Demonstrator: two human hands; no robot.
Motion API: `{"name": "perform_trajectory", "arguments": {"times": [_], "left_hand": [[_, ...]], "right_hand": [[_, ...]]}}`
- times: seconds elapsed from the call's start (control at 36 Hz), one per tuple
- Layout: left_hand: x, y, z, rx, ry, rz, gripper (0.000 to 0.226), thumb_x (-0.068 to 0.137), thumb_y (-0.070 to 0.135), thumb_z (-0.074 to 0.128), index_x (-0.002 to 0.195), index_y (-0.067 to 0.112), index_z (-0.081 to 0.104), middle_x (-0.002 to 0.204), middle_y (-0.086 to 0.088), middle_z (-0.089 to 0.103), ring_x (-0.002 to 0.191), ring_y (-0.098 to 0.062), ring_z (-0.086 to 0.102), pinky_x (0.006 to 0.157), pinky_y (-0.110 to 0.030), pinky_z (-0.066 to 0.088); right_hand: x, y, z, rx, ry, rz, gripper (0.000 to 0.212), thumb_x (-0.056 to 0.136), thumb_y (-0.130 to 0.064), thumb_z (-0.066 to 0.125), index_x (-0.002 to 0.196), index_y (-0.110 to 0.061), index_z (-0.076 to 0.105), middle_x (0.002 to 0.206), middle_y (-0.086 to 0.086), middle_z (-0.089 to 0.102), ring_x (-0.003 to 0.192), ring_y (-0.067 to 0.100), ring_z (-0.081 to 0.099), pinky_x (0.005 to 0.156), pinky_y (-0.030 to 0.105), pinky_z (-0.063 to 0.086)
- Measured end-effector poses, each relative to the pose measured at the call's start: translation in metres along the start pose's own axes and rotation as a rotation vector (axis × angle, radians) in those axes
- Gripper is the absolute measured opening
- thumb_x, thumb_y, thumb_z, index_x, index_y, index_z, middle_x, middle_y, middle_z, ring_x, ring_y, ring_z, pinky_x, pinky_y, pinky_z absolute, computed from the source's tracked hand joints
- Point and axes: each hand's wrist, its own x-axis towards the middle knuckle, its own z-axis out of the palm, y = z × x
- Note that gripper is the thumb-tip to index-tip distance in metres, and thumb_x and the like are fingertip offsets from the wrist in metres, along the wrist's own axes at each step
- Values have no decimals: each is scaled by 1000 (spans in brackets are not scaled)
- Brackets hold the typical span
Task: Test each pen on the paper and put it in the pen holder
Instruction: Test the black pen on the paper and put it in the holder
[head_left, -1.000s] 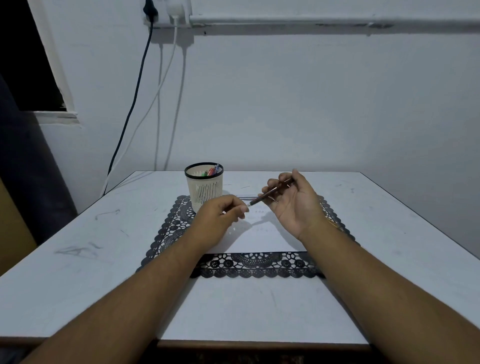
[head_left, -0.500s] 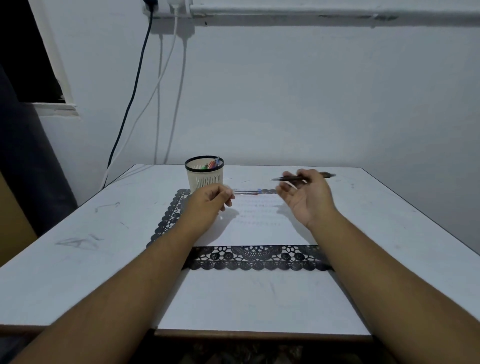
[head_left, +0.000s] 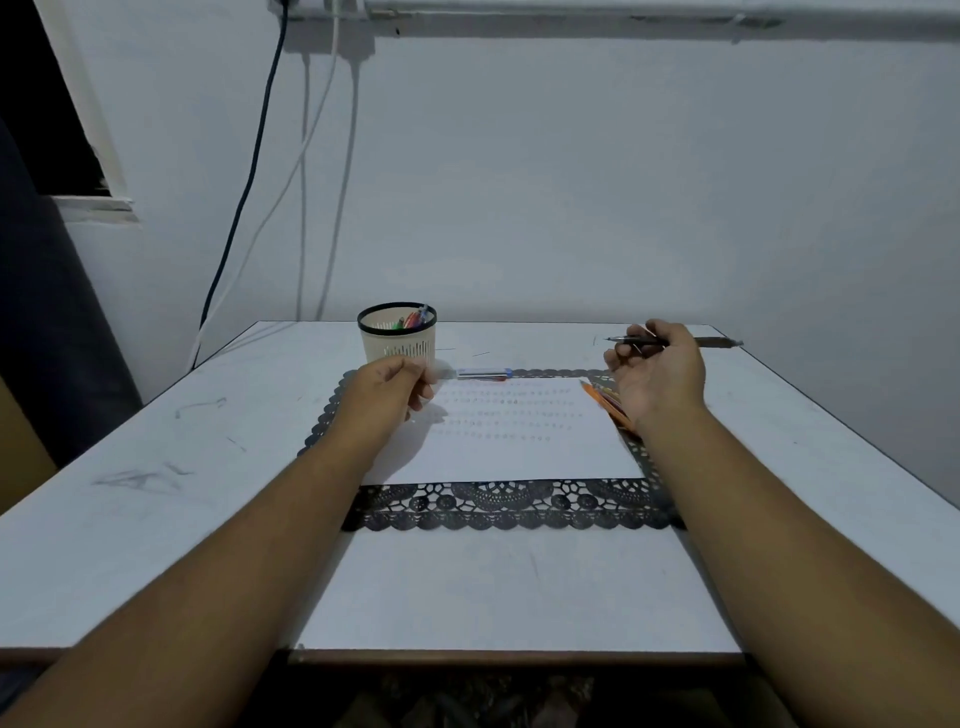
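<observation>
Pen lies sideways in the curled fingers of the right hand, held up over the far right of the table. Left hand pinches something too small to tell, near the pen holder and paper.

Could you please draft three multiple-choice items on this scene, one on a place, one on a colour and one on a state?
1. Where does the pen holder stand?
A. at the lace mat's far left corner
B. on the paper
C. at the table's near edge

2. What colour is the lace mat?
A. white
B. black
C. red

3. What is the right hand doing?
A. resting flat
B. pressing the paper
C. holding a dark pen

Answers: 1 A, it sits by the mat's far left corner. 2 B, the lace shows black round the white paper. 3 C, its fingers curl round the pen, lifted off the table.
</observation>
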Motion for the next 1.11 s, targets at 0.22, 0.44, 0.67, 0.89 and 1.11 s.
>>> {"name": "perform_trajectory", "arguments": {"times": [0.22, 0.44, 0.67, 0.89, 1.11], "left_hand": [[4, 1, 1, -16, 50, -57, 28, 105, 17, 50, 89, 10, 72, 71, 2, 67, 59, -7, 57, 61, -24, 42], [8, -6, -4, 3, 45, -76, 31, 105, 20, 51, 84, 11, 72, 65, 5, 66, 62, -12, 55, 58, -24, 41], [2, -13, -3, 176, -81, 37, 28, 104, 19, 53, 86, 11, 72, 80, 0, 71, 69, -13, 58, 64, -25, 45], [7, -24, 12, 646, -317, 477, 17, 100, 32, 62, 116, 29, 64, 121, 10, 59, 102, -7, 55, 84, -20, 41], [6, -33, 17, 899, -451, 383, 60, 94, 61, 49, 141, 25, 56, 142, 5, 54, 134, -17, 43, 112, -41, 37]], "right_hand": [[4, 2, -4, -80, -59, -2, 20, 98, -12, 55, 79, -11, 62, 74, 3, 69, 65, 20, 63, 70, 33, 53], [12, 17, -5, -399, -199, -48, 25, 94, 9, 49, 77, -9, 54, 72, 8, 52, 58, 17, 49, 56, 30, 52], [13, 15, -12, -839, -428, -12, 22, 90, 14, 57, 75, -2, 60, 77, 13, 58, 70, 26, 62, 68, 29, 59], [4, 5, -38, -1068, -548, -2, 14, 87, 15, 59, 83, 3, 65, 79, 21, 66, 73, 32, 67, 76, 40, 61], [-1, 15, -48, -1105, -581, -29, 13, 87, 14, 62, 85, 1, 67, 79, 20, 69, 74, 28, 68, 75, 36, 59]]}}
